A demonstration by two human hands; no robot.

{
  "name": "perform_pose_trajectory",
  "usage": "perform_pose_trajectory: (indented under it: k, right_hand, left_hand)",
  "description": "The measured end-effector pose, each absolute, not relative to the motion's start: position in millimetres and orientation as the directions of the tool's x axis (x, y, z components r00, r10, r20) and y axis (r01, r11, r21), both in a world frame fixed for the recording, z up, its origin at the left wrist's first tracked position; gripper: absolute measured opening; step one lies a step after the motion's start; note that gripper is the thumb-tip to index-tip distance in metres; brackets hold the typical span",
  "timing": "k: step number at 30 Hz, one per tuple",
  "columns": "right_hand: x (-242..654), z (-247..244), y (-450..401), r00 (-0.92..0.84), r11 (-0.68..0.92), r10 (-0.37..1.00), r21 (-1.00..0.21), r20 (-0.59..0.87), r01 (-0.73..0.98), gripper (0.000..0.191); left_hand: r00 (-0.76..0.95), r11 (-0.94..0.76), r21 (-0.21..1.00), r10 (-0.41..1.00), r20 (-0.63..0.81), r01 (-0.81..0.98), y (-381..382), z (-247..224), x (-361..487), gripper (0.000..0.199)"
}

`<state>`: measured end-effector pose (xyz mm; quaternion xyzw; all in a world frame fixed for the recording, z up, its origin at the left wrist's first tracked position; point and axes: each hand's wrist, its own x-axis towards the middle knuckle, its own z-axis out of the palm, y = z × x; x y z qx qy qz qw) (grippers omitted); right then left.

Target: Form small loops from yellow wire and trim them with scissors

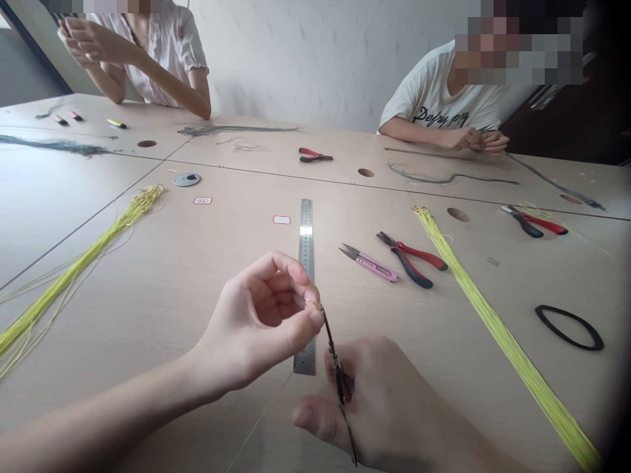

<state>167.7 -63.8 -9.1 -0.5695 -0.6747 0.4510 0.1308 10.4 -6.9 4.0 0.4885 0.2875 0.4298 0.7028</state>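
Note:
My left hand (266,315) pinches a small coppery ring or wire end (311,303) between thumb and fingertips, above the steel ruler (305,263). Against those fingertips rests the tip of a slim dark tool, seen edge-on, which looks like pliers (337,371). My right hand (369,401) is closed round this tool, with the thumb to its left. A thin pale thread (261,417) runs down toward the bottom edge. Beyond my right hand lie pink thread snips (369,263) and red-black pliers (414,259).
Yellow thread bundles lie at left (79,269) and right (503,335). A black loop (569,326) is at far right, more pliers (535,220) behind it. Small red-black pliers (315,156) lie farther back. Two people work across the table.

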Motion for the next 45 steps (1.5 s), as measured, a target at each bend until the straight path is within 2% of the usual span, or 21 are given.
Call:
perform_pose_trajectory:
  k: [22, 32, 39, 45]
  right_hand:
    - [167.3, -6.3, -62.4, -0.283, 0.017, 0.91, -0.654, -0.303, 0.756, 0.062]
    - [166.7, -6.8, -63.8, -0.263, -0.006, 0.914, -0.657, -0.31, 0.754, 0.062]
    - [169.6, -4.0, -63.8, -0.33, 0.032, 0.891, -0.682, -0.312, 0.731, 0.059]
    - [169.3, -3.3, -63.2, -0.288, -0.007, 0.893, -0.651, -0.346, 0.759, 0.063]
  left_hand:
    - [0.541, 0.228, 0.93, 0.84, -0.039, -0.288, -1.5, 6.8, 6.0, 0.024]
    - [0.556, 0.248, 0.935, 0.828, -0.069, -0.253, 0.5, 8.7, 4.6, 0.025]
    - [0.56, 0.25, 0.946, 0.823, -0.096, -0.204, 2.8, 10.8, 6.5, 0.027]
    - [0.566, 0.251, 0.951, 0.817, -0.107, -0.182, 3.6, 12.8, 5.5, 0.027]
